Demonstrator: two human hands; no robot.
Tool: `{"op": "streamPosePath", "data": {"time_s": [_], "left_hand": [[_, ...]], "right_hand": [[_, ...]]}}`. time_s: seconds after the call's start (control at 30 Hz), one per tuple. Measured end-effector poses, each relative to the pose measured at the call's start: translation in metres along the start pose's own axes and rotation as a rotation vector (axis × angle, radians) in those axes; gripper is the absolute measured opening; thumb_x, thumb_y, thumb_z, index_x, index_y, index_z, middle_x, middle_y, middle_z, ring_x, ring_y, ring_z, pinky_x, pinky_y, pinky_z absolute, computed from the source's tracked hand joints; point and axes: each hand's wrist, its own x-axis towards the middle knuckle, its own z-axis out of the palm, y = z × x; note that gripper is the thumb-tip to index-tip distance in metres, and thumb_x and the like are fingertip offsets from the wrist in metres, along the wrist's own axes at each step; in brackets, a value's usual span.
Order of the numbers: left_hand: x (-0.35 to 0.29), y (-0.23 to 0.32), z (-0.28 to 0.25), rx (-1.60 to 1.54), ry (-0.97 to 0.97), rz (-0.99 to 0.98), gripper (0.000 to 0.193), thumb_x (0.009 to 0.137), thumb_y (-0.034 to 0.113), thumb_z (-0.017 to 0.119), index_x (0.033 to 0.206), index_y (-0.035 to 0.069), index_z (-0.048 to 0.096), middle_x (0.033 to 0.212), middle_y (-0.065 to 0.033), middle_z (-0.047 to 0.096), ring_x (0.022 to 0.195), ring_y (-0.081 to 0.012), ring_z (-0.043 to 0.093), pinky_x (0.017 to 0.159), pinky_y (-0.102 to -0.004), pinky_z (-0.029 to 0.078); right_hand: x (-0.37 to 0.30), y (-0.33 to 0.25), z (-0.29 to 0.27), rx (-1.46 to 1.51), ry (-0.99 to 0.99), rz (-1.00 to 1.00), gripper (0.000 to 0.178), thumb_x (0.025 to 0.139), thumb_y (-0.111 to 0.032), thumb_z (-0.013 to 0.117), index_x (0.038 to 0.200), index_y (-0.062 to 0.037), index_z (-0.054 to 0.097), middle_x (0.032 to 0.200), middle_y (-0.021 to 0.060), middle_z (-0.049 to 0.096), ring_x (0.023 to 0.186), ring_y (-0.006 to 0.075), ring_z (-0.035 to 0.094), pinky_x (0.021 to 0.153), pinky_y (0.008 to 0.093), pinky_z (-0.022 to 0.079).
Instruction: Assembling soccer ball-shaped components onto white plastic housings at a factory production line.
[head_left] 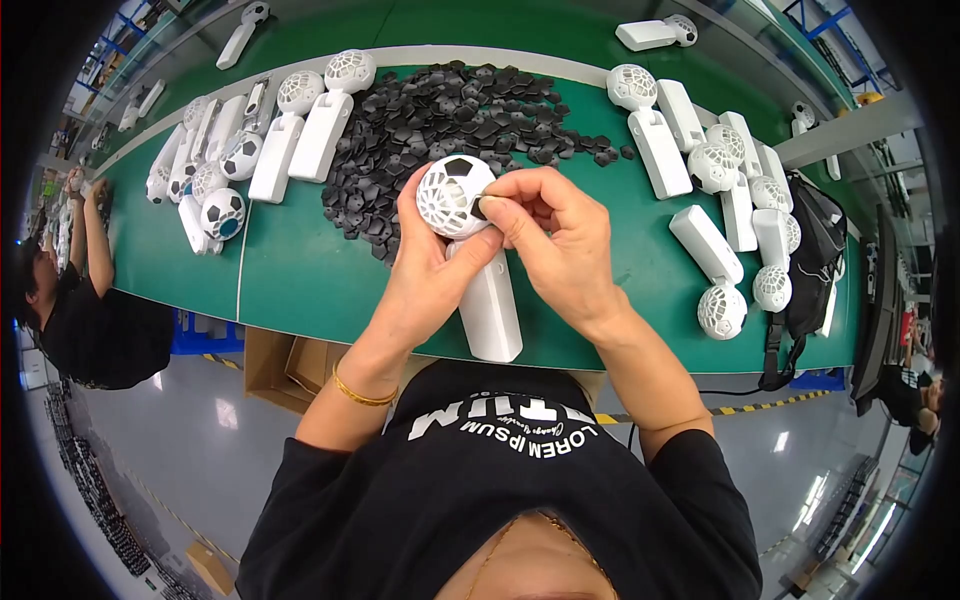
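Above the front of the table I hold a white hand-held fan (489, 312) with a slotted, football-like round head. My left hand (424, 275) is closed around the head, its thumb under the ball, and the handle hangs down toward me. A black pentagon patch (458, 167) sits at the top of the ball. My right hand (562, 250) pinches a small black patch (478, 207) against the ball's right side; its fingertips partly cover it. Behind my hands lies a large heap of loose black pentagon pieces (440, 120).
Several similar white fans (282, 155) lie on the green table (290, 270) at left, and more fans (660, 155) at right. A black backpack (812, 260) rests at the right end. A co-worker (100, 330) is at far left. A cardboard box (275, 370) stands below the table.
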Motion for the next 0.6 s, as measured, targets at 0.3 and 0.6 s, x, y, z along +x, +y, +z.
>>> {"op": "streamPosePath", "data": {"time_s": [0.3,0.6], "left_hand": [[0.003,-0.008,0.001,0.036,-0.010,0.084,0.077,0.088,0.004,0.063,0.141,-0.001,0.008,0.127,-0.0135,0.044,0.117,-0.0182,0.048,0.099,-0.0315,0.041],[0.021,0.018,0.015,0.208,-0.151,0.037,0.078,0.083,0.004,0.063,0.141,0.001,0.010,0.125,-0.0132,0.044,0.117,-0.0183,0.047,0.099,-0.0328,0.041]], "right_hand": [[0.006,-0.002,-0.004,-0.105,0.000,0.011,0.019,0.079,-0.004,0.071,0.093,-0.0010,0.057,0.089,0.0030,0.061,0.079,0.0098,0.055,0.070,0.0232,0.049],[0.015,-0.009,-0.024,0.234,-0.001,0.143,0.044,0.082,-0.010,0.070,0.121,0.0007,0.053,0.107,0.0105,0.061,0.097,0.0174,0.060,0.084,0.0307,0.051]]}}
